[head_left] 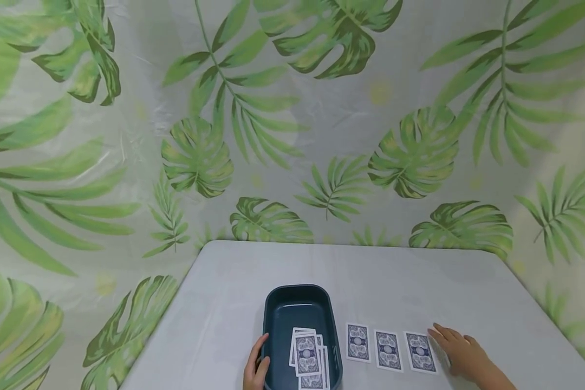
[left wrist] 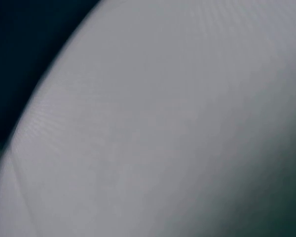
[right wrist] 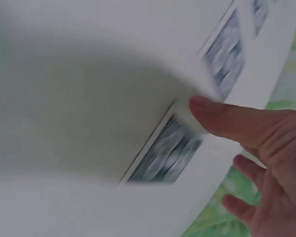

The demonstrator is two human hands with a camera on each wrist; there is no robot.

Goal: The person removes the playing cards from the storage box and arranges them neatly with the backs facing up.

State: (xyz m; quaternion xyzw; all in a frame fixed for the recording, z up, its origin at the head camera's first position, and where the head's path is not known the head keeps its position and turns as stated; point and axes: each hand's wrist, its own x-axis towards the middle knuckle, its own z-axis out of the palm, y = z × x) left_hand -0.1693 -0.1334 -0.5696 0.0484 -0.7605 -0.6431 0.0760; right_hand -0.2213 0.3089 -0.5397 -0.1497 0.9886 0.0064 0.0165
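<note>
A dark blue-green tray (head_left: 335, 346) stands before me, with several patterned playing cards (head_left: 306, 355) overlapping inside it. My left hand (head_left: 257, 365) holds the tray's left side, its thumb and a finger at the rim. To the right of the tray, three playing cards lie face down in a row: a near card (head_left: 358, 342), a middle card (head_left: 388, 350) and a far-right card (head_left: 421, 352). Beside the far-right card is my right hand (head_left: 460, 352), fingers extended. In the right wrist view its thumb (right wrist: 237, 118) overlaps a card's corner; whether it touches cannot be told.
The cards and tray rest on a white tabletop (head_left: 370, 287) with rounded far corners. Behind it hangs a pale sheet (head_left: 331, 124) with green leaf prints. The left wrist view shows mostly white tabletop (left wrist: 138, 98) and a dark edge of the tray (left wrist: 29, 49).
</note>
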